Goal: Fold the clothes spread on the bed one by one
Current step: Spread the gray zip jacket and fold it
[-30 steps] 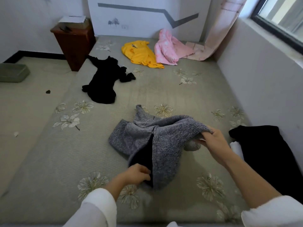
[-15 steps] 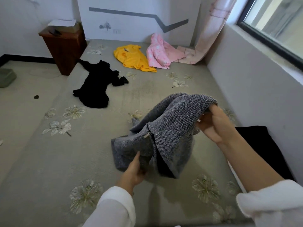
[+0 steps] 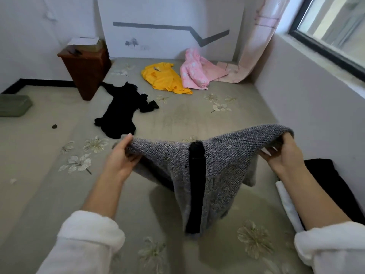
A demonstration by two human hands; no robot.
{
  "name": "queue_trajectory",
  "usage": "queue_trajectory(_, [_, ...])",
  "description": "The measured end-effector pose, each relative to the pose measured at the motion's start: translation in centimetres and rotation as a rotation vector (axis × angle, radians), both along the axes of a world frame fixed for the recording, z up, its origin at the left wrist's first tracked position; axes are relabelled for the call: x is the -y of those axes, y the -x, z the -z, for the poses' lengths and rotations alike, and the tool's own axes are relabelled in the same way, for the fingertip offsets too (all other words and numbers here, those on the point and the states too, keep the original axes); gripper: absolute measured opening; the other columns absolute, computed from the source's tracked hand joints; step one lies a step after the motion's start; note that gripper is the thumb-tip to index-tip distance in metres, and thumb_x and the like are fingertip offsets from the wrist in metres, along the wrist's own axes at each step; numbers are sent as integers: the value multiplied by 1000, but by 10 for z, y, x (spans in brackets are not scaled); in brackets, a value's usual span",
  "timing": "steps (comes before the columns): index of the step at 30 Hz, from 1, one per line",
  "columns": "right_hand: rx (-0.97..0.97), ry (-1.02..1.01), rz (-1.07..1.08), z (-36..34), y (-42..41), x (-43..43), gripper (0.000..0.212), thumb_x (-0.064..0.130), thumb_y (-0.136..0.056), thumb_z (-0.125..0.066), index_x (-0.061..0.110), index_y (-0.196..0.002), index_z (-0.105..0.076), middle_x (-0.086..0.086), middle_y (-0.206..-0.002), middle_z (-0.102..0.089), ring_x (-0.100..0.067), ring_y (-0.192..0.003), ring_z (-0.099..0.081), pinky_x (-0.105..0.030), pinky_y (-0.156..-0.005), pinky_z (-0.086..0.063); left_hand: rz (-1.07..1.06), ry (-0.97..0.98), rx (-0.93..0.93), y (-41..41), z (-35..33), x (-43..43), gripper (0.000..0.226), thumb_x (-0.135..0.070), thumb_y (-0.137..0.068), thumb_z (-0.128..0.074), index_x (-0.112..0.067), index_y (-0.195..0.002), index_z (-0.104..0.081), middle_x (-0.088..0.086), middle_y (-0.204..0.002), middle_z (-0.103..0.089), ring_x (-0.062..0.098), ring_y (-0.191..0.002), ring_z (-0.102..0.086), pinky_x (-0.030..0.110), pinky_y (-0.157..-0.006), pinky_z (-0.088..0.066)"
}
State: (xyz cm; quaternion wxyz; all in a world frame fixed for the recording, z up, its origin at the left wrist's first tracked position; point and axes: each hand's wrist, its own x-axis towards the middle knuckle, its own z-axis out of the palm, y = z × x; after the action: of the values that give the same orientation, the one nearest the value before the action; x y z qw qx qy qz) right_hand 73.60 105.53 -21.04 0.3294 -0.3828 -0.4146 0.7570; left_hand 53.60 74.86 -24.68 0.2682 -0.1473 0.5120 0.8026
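Above the near part of the bed [image 3: 177, 119], I hold the grey sweater [image 3: 215, 167] stretched out, left hand [image 3: 120, 157] and right hand [image 3: 282, 153] each gripping a shoulder. Next, I judge, lay it flat, then fold.

The sweater [image 3: 227, 155] is a coarse, nubbly grey knit, matt, with a smoother black cloth band [image 3: 195, 184] down its middle. The bed cover [image 3: 177, 119] is flat matt cloth with printed flowers. The yellow top [image 3: 166, 78] looks thin and smooth, the pink jacket [image 3: 193, 72] soft and padded. The cabinet [image 3: 85, 72] is dark wood with a faint sheen; the sleeves [image 3: 88, 234] look fleecy
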Motion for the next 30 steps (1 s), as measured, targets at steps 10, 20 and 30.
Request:
queue_trajectory(10, [238, -193, -20, -27, 89, -61, 11, 13, -96, -48, 13, -93, -58, -7, -83, -61, -21, -70, -61, -38, -63, -55, 55, 135, -32, 98, -105, -15, 43, -29, -99, -45, -12, -139, -41, 13, -141, -47, 30, -133, -41, 49, -108, -31])
queue_trajectory(20, [240, -513, 68, -54, 162, -104, 19, 12, -91, -47, 18, -89, -65, -1, -84, -62, -17, -78, -57, -30, -66, -46, -70, -52, -365, 157, -138, -57, 42, -30, -98, -48, -10, -135, -47, 5, -134, -56, 19, -119, -55, 35, -91, -49])
queue_trajectory(30, [404, -668, 32, 40, 84, -56, 22, -2, -89, -49, 14, -82, -62, -1, -72, -57, -11, -71, -46, -23, -58, -35, -109, 127, -429, 84, -21, -2, 40, -18, -100, -42, -4, -137, -46, 7, -133, -55, 15, -121, -53, 25, -98, -42])
